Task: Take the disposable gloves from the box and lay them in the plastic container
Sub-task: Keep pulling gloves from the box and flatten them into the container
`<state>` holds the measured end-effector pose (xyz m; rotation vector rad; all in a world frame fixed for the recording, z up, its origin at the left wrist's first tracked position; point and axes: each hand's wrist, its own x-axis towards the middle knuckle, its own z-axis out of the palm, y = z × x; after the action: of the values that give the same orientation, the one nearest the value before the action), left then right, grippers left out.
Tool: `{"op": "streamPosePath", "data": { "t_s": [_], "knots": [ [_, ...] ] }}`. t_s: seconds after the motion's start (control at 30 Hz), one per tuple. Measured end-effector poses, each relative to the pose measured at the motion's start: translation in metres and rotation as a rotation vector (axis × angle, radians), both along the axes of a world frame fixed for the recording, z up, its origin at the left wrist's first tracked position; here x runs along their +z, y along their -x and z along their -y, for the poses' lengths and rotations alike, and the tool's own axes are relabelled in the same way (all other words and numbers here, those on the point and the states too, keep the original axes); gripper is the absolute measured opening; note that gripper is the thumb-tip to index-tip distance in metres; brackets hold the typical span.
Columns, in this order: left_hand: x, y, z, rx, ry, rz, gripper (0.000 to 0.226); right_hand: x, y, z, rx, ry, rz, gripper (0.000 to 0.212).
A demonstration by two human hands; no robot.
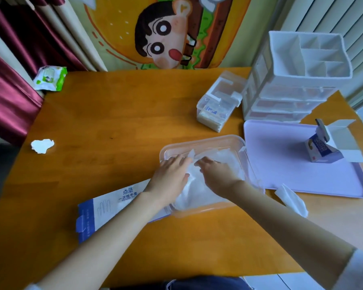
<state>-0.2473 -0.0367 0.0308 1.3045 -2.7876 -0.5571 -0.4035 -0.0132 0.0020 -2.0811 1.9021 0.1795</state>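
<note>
Both bare forearms [105, 243] reach away from the near edge of the orange-brown wooden table [113, 122] and converge over the task items.

1. Thin, translucent white plastic-film disposable gloves [199, 191] lie as a crumpled, layered pile under both hands. The pile sits inside the clear rectangular plastic container with a pinkish rim [205, 139]. One film edge stands up between the two sets of fingertips.
2. Left hand [172, 178]: palm down, fingers extended and slightly spread, resting flat on the left part of the pile.
3. Right hand [216, 176]: knuckles up, fingers bent down onto the pile and pointing toward the left hand. Whether they pinch the film or only press it cannot be told.
4. Flat white-and-blue cardboard glove box [105, 208]: lies under the left forearm, its far end touching the container.
5. Right of the right hand: a pale lilac rectangular plastic tray [291, 174] carrying a small opened blue-and-white carton [321, 149]. A folded white sheet [291, 199] lies beside the right forearm.
6. Beyond the hands: a small clear lidded box [220, 103] and a white plastic drawer organiser [298, 76].
7. Far left of the left hand: a crumpled white paper scrap [42, 145] and a green-and-white wipes packet [50, 77].
</note>
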Motion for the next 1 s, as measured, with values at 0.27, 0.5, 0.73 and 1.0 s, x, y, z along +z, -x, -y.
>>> {"op": "streamPosePath", "data": {
  "t_s": [0.27,0.5,0.73,1.0],
  "knots": [
    [-0.030,-0.100,-0.010,0.385,-0.047,0.097,0.038,0.020,-0.095,-0.014,0.336,0.437,0.300,0.046],
    [-0.057,-0.150,-0.034,0.429,-0.282,0.292,0.066,-0.015,-0.167,-0.023,0.337,-0.092,0.130,0.046],
    [-0.064,-0.157,-0.044,0.437,-0.286,0.202,0.084,-0.031,-0.177,-0.013,0.303,-0.091,0.023,0.035],
    [-0.068,-0.157,-0.048,0.464,-0.290,0.132,0.083,-0.030,-0.182,-0.002,0.338,-0.083,-0.053,0.028]
  ]
}}
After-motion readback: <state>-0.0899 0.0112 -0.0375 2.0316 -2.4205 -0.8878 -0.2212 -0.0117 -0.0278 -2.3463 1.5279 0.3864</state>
